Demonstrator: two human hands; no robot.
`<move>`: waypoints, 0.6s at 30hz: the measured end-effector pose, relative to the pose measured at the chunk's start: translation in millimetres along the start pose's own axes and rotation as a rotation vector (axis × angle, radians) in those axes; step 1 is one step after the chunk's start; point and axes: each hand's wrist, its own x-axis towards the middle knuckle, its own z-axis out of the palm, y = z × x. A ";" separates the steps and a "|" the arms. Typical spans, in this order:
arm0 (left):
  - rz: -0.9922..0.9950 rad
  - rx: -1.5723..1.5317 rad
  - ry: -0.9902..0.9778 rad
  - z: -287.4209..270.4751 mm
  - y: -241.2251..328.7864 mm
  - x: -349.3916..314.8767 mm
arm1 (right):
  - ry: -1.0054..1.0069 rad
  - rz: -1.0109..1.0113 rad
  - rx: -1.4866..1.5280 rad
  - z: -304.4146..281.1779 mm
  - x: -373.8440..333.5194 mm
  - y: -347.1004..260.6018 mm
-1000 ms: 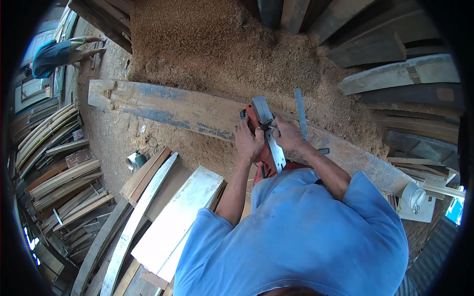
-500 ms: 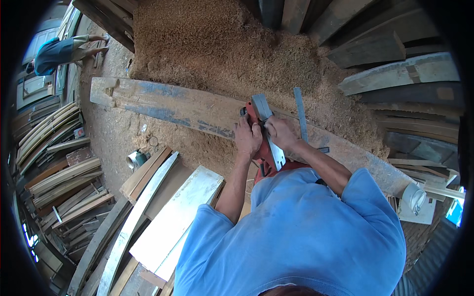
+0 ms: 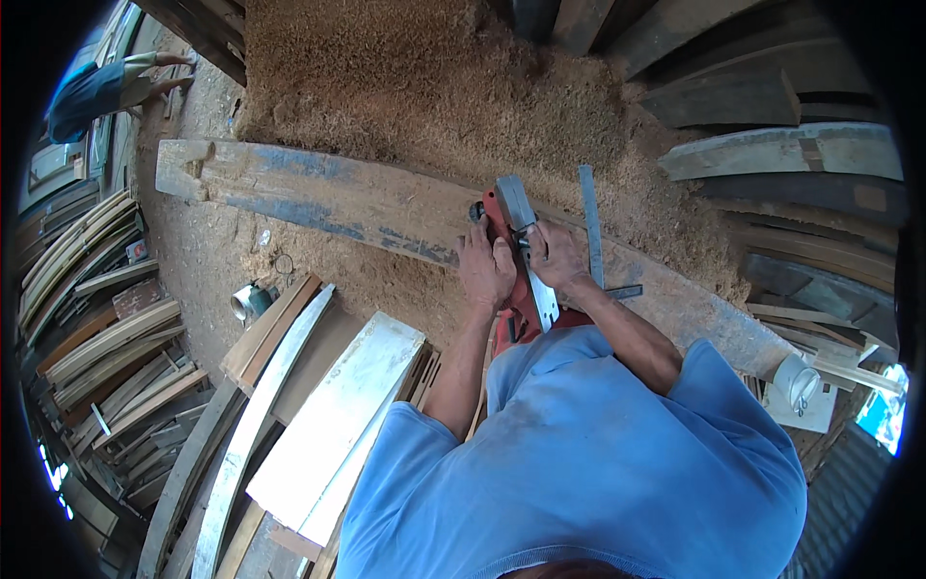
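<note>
A red electric planer [image 3: 545,301] lies tilted in front of my body, its long metal sole turned up. My left hand [image 3: 486,272] grips its red side, fingers pointing away from me and thumb near the sole's edge. My right hand [image 3: 559,256] is closed at the middle of the planer, its curled fingers at the dark cutter slot. Whether those fingers also pinch something small is hidden. Just right of that hand, a metal try square [image 3: 591,227] rests on the long worn plank [image 3: 386,205], which runs beneath the planer.
Wood shavings [image 3: 386,77] cover the ground beyond the plank. Stacked boards [image 3: 106,338] line the left, more timber [image 3: 791,154] the right. A pale board [image 3: 338,425] lies near my left elbow. A white container [image 3: 797,383] sits at the plank's right end. Another person [image 3: 87,96] is far left.
The view has shifted slightly, moving the plank and left-hand stacks leftward in the picture. Both hands stay on the planer, the right one with its fingers slightly rearranged.
</note>
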 end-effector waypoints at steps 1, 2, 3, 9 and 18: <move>0.003 0.012 -0.010 0.4 -0.5 2.5 | -0.012 0.009 -0.029 -3.4 1.6 -2.8; -0.002 0.009 -0.008 1.1 0.3 1.5 | -0.010 -0.046 -0.010 -4.0 -0.9 -0.2; -0.002 0.009 -0.005 0.8 1.7 -0.1 | -0.005 -0.104 0.012 -5.4 -5.2 -0.6; -0.036 -0.024 0.013 3.3 -1.3 5.5 | -0.048 -0.135 -0.110 -33.0 -16.4 -9.0; -0.191 0.083 -0.143 -4.7 14.9 9.0 | -0.178 -0.158 -0.154 -31.4 -4.5 0.3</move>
